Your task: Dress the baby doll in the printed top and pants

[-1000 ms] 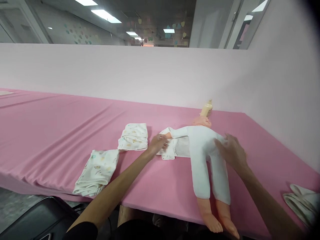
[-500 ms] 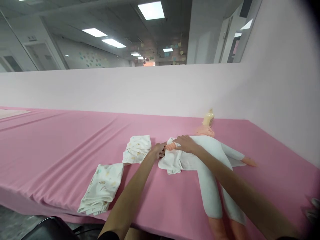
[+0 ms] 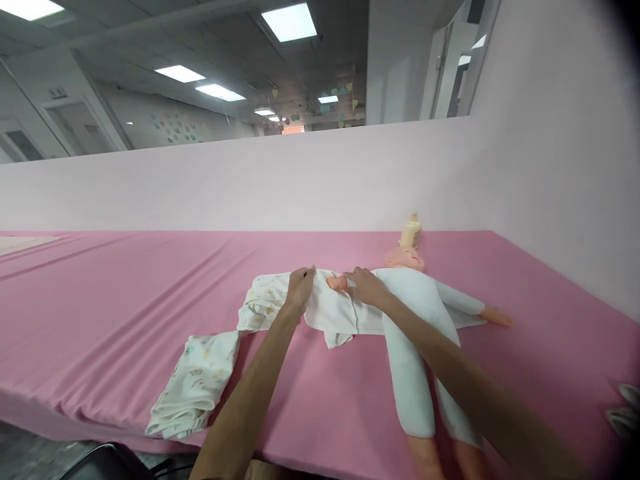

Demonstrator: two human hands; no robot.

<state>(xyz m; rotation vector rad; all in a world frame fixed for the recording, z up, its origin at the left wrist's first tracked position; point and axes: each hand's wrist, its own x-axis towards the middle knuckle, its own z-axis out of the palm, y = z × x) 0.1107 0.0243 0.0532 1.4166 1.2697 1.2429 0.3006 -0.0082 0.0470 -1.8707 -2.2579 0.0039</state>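
Cloth [image 3: 327, 313] is lying partly under the doll [image 3: 417, 288]; my left hand [image 3: 301, 288] is pinching its edge, my right hand [image 3: 369, 285] gripping the doll's wrist. If I'm tugging unevenly, I'm risking bunched cloth or bent arm.

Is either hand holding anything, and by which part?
The left hand pinches the plain white fabric cloth by its far edge, at the left. The right hand touches the white-bodied, peach-handed doll near one wrist; whether it grips cannot be told.

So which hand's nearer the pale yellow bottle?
Right. The right hand is by the doll's hand, front-left of the bottle; the left hand, pinching white cloth, is farther left.
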